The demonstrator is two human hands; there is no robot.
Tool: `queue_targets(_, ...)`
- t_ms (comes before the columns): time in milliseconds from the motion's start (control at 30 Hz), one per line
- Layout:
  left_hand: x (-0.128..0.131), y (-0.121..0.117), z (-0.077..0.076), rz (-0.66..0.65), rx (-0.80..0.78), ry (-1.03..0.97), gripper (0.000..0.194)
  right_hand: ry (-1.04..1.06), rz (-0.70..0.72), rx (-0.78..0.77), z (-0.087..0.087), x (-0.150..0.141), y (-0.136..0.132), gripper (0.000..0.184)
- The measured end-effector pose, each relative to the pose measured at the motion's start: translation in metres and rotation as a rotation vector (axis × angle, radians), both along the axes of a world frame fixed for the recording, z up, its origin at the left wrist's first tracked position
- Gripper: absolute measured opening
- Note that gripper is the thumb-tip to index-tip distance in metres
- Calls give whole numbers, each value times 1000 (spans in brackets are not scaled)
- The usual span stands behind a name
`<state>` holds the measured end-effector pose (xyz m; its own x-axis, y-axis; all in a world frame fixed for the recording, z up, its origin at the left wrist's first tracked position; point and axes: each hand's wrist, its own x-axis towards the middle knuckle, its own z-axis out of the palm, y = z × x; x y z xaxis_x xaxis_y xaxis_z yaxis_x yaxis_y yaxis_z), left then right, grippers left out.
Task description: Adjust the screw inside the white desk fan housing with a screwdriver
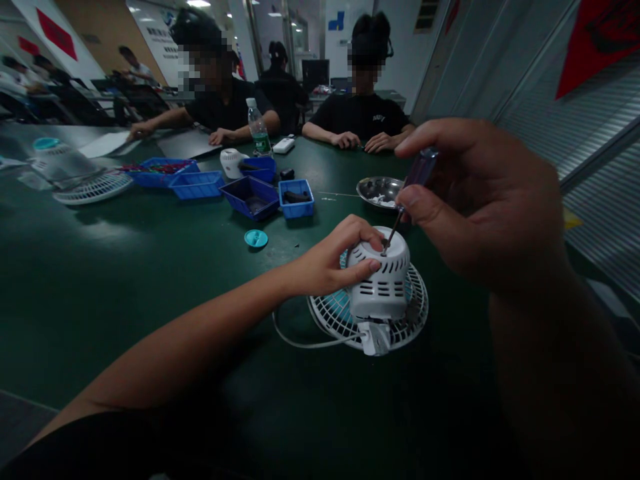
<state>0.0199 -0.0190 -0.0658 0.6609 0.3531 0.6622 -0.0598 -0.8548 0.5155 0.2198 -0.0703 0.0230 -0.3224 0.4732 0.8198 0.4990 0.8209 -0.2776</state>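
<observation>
A small white electric fan (379,293) lies face down on the green table, its round grille (325,310) underneath and its motor housing upward. My left hand (345,257) grips the side of the housing, thumb and fingers around its upper part. Above it, my right hand (490,193) holds a screwdriver (420,170) by its dark translucent handle. The shaft slants down, and its tip meets the top of the housing by my left fingertips. Any screw under the tip is too small to make out. A white cord (305,345) runs from the fan's base bracket to the left.
Blue bins (296,200) stand beyond my left hand, near a turquoise cap (256,239). A metal bowl (377,190) with small white parts sits behind the fan. Another fan (93,187) lies far left. A bottle (259,130) stands before two people seated across the table.
</observation>
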Motion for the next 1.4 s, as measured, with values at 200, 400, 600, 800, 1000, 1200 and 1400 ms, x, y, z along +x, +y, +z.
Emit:
queue_targets(200,0,-1,1,6,-27,14,21,-5,30,-91,0,1,-1,37)
queue_targets(400,0,-1,1,4,-12,-1,21,-10,-12,17,4,-1,-1,29)
queue_targets(600,1,0,1,6,-21,4,22,-12,97,-156,0,1,0,39)
queue_targets(800,1,0,0,13,-7,4,21,-40,23,-102,2,0,-3,40)
queue_targets(1000,0,0,0,5,-4,7,21,-47,44,-63,4,3,0,45)
queue_targets(1200,1,1,-2,4,-9,2,21,-35,59,-86,3,2,1,39)
queue_targets(1400,1,1,-2,3,-1,5,21,28,163,-190,1,2,1,37)
